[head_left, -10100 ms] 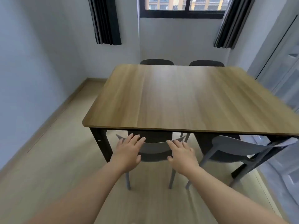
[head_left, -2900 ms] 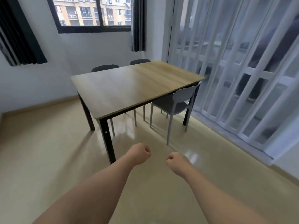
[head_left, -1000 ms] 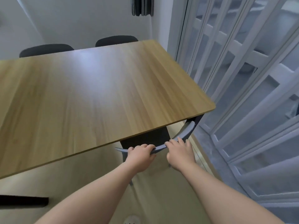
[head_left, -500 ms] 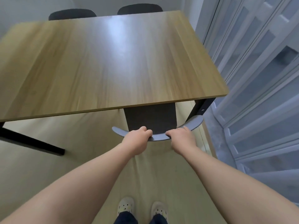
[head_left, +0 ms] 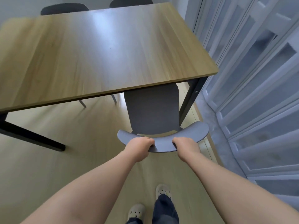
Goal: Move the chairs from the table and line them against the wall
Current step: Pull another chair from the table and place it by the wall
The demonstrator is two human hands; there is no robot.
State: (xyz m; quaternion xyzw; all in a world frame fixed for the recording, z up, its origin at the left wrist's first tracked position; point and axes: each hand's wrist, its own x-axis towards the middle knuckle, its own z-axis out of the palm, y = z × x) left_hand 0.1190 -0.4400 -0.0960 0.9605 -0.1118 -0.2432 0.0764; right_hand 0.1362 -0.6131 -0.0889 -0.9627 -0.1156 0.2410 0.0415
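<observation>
A grey chair (head_left: 152, 110) stands at the near right corner of the wooden table (head_left: 97, 50), its dark seat mostly out from under the tabletop. My left hand (head_left: 139, 147) and my right hand (head_left: 186, 147) both grip the curved grey backrest from behind, a short gap between them. Two dark chairs show only their backrest tops at the table's far side, one on the left (head_left: 64, 8) and one on the right (head_left: 131, 0).
White folding glass doors (head_left: 258, 78) run close along the right of the chair. A black table leg (head_left: 190, 101) stands just right of the seat; another black leg (head_left: 32, 136) slants at left. My feet (head_left: 150, 202) are on the beige floor.
Half a second ago the seat was tucked further under the table; the chair has come back toward me with both hands still gripping the backrest.
</observation>
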